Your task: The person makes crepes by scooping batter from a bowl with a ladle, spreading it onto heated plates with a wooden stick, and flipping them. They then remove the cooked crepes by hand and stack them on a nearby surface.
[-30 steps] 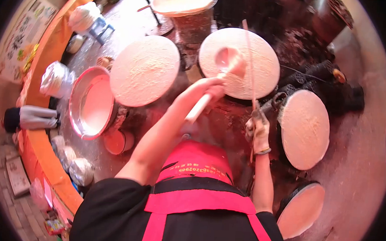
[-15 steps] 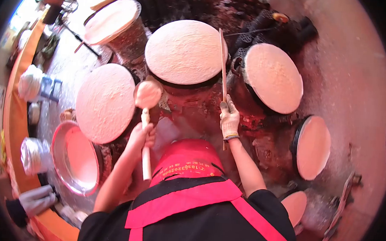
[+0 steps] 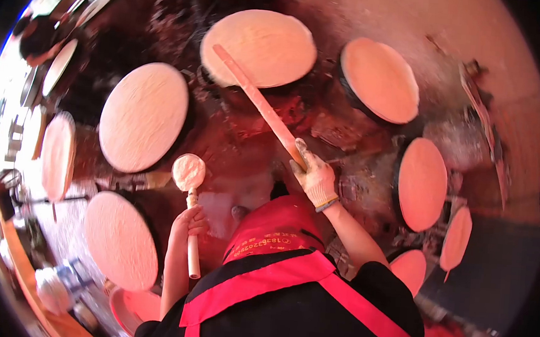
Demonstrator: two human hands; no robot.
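My left hand [image 3: 191, 221] grips the pale handle of a ladle [image 3: 189, 172] whose round bowl holds white batter, held upright between two griddles. My gloved right hand [image 3: 314, 177] is shut on a long flat wooden spatula [image 3: 255, 99]; its far tip lies on the edge of the pancake [image 3: 259, 47] on the top-middle griddle. Round pancakes cover the griddles around me: one at upper left [image 3: 143, 116], one at lower left [image 3: 120, 241], one at upper right [image 3: 379, 80], one at right [image 3: 422, 184].
More batter-covered griddles stand at far left [image 3: 58, 155] and lower right [image 3: 457, 238]. A red batter basin [image 3: 133, 307] shows at the bottom left by an orange counter edge [image 3: 22, 277]. The dark stove top [image 3: 297, 124] lies between the griddles.
The view has swung right, so the griddles shifted left. My right hand tilted the spatula from upright to a diagonal onto the top pancake. My left hand with the ladle dropped slightly lower.
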